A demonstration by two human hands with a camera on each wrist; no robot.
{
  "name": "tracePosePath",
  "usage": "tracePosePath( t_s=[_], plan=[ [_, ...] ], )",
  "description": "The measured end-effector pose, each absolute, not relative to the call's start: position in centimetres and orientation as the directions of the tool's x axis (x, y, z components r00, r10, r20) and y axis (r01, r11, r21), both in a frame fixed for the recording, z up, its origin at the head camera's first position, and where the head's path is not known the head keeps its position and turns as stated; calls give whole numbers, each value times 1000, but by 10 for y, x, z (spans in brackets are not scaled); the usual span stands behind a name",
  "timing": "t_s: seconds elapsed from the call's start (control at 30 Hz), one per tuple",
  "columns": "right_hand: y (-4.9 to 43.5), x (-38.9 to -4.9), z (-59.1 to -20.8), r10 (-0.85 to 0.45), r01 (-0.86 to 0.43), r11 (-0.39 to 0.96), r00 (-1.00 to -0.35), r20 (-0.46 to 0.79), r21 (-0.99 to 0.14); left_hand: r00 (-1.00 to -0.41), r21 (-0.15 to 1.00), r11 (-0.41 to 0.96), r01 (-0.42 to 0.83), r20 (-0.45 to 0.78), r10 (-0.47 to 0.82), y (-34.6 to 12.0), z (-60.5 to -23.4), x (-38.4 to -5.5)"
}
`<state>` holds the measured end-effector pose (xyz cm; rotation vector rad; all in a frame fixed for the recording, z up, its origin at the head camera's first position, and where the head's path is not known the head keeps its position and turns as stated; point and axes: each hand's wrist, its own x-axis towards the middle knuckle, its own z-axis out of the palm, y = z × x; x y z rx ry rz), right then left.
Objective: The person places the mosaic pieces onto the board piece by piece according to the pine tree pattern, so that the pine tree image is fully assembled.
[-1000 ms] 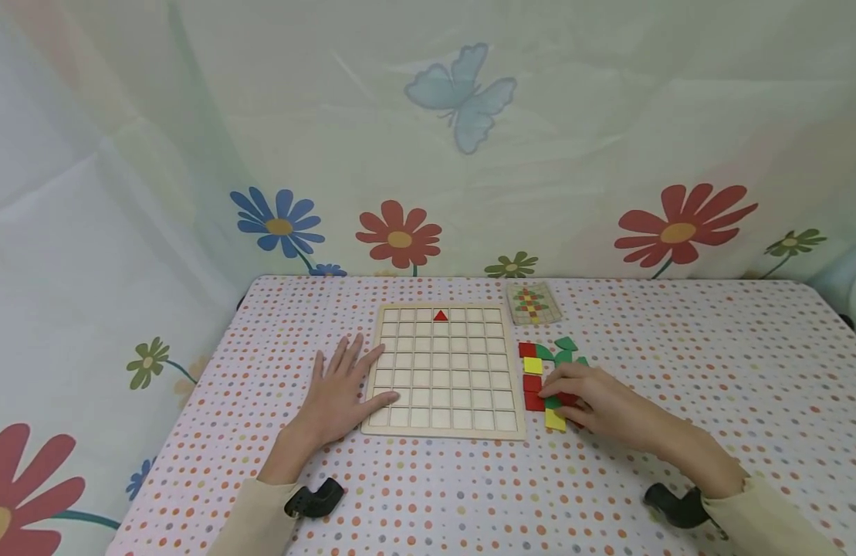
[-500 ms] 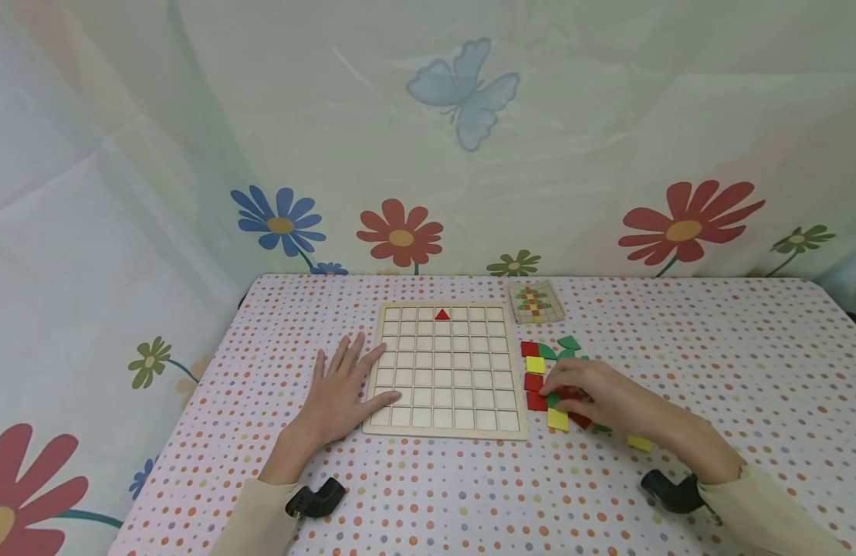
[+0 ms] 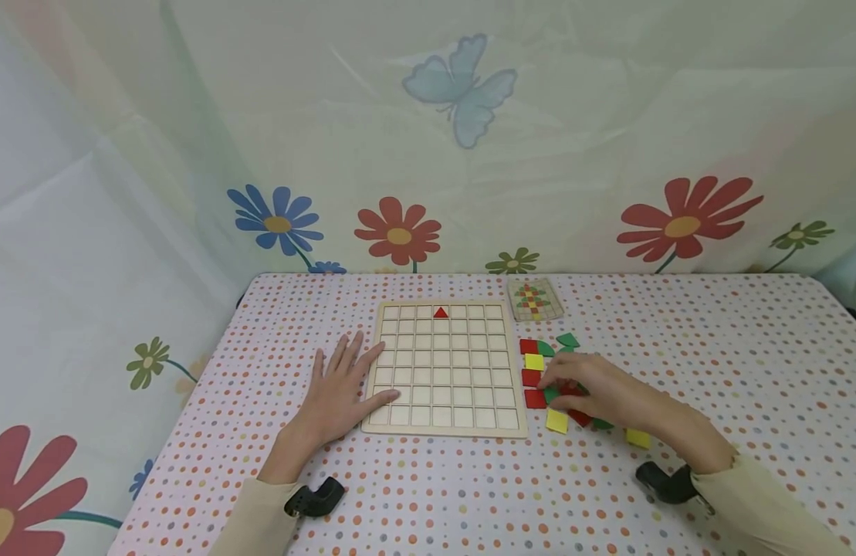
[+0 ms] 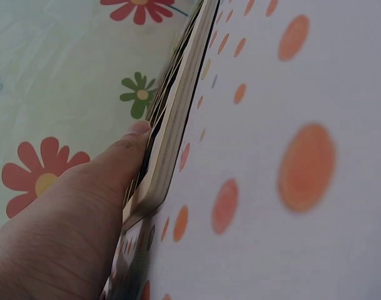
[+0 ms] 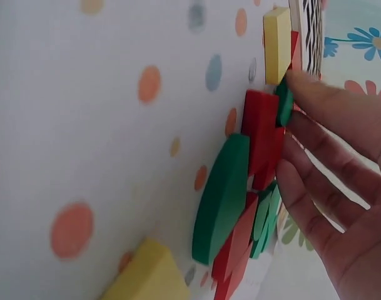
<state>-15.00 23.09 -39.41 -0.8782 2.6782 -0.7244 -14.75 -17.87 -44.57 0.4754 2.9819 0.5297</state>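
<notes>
A wooden grid board point(image 3: 441, 432) lies on the table, with one red triangle tile point(image 3: 440, 313) in its top row. Spread fingers of my left hand point(image 3: 333, 398) rest at the board's left side, the thumb over the edge; the left wrist view shows this thumb point(image 4: 124, 150) on the rim. To the right of the board, my right hand point(image 3: 601, 390) pinches a green tile point(image 5: 284, 103) between thumb and fingers, low among the other tiles. A yellow tile point(image 3: 556, 421) and red tiles point(image 3: 535, 398) lie right beside it. The hand covers part of the pile.
A pattern card point(image 3: 535, 300) with a tree-like design lies behind the tiles. More tiles spread around the right hand, including a green one point(image 3: 568, 340) at the back and a yellow one point(image 3: 637, 438) under the wrist. A flowered cloth point(image 3: 316, 139) hangs behind the table.
My right hand has shifted slightly, with the green tile moving a little away from the yellow tile, which now sits at a slight turn. The left hand stays in place.
</notes>
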Motion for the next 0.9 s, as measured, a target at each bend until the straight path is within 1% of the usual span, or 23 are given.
tracePosePath(
  t_s=[0.33, 0.63, 0.9],
  plan=[
    [228, -150, -395, -578, -461, 695, -815, -48, -551, -947, 354, 887, 297, -12, 322, -178, -444, -147],
    [226, -151, -393, -520, -366, 703, -849, -90, -611, -947, 348, 889, 297, -11, 321, -178, -445, -148],
    [227, -148, -393, -541, -405, 697, -838, -64, -591, -948, 356, 888, 289, -20, 317, -179, -446, -148]
  ],
)
